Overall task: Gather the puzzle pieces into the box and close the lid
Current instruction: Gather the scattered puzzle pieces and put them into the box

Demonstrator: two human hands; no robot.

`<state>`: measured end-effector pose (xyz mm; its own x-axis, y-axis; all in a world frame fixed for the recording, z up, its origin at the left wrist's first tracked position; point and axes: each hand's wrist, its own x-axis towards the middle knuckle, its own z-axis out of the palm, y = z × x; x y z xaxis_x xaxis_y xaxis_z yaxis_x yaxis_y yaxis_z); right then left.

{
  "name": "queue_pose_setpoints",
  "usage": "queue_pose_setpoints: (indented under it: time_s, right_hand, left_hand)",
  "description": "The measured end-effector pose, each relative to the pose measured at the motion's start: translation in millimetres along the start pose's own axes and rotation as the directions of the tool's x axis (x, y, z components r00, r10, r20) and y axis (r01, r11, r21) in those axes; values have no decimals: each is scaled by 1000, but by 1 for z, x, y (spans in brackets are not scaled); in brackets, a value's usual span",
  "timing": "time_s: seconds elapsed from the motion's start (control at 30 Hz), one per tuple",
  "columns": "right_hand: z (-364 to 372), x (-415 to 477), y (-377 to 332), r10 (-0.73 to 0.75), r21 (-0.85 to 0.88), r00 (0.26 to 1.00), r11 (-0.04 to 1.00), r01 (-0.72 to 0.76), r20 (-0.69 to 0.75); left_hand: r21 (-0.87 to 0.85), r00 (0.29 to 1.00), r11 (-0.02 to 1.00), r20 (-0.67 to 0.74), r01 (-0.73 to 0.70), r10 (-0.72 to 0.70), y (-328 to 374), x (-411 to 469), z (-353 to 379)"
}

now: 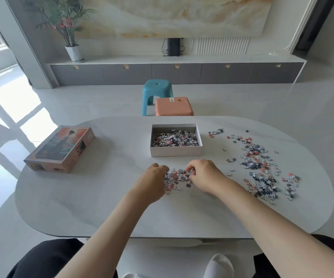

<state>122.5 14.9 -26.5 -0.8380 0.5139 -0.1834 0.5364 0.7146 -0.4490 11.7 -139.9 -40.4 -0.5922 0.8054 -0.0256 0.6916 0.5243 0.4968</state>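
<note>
The white oval worktop point(81, 197) carries the picture-printed lid point(59, 149) at its left, well apart from the open box point(175, 151) at the middle, which is partly filled with pieces. A wide scatter of loose pieces point(260, 167) covers the right side. Just in front of the box, the left hand point(154, 178) and right hand point(204, 175) flank a small pile point(177, 176). The right hand pinches its pieces. The left hand's fingers curl at its edge, but I cannot tell whether they grip any.

On the table point(94, 207), the left hand point(154, 177) and right hand point(204, 175) curled round a small pile point(177, 176) near the open box point(175, 151); loose pieces point(256, 157) lay right, the lid point(61, 149) left.
</note>
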Motion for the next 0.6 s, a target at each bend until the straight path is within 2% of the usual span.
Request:
queue_pose_setpoints:
  time_s: [0.13, 0.23, 0.3, 0.43, 0.6]
  right_hand:
    - [-8, 2, -8, -9, 27, 1000, 1000, 9, 11]
    - [-12, 1, -11, 30, -152, 987, 988, -6, 156]
    - [-10, 3, -16, 15, -170, 982, 985, 18, 189]
    - [-8, 10, -29, -36, -114, 993, 992, 49, 114]
    - [-5, 17, -41, 6, -43, 996, 999, -2, 93]
  left_hand:
    - [-48, 999, 998, 18, -31, 32, 3, 11, -7]
    - [165, 980, 982, 190, -93, 61, -3, 17, -10]
    - [210, 964, 971, 262, -110, 53, 1, 20, -11]
    - [31, 980, 996, 183, -83, 76, 10, 25, -11]
    - [-84, 995, 996, 99, 21, -13, 8, 28, -9]
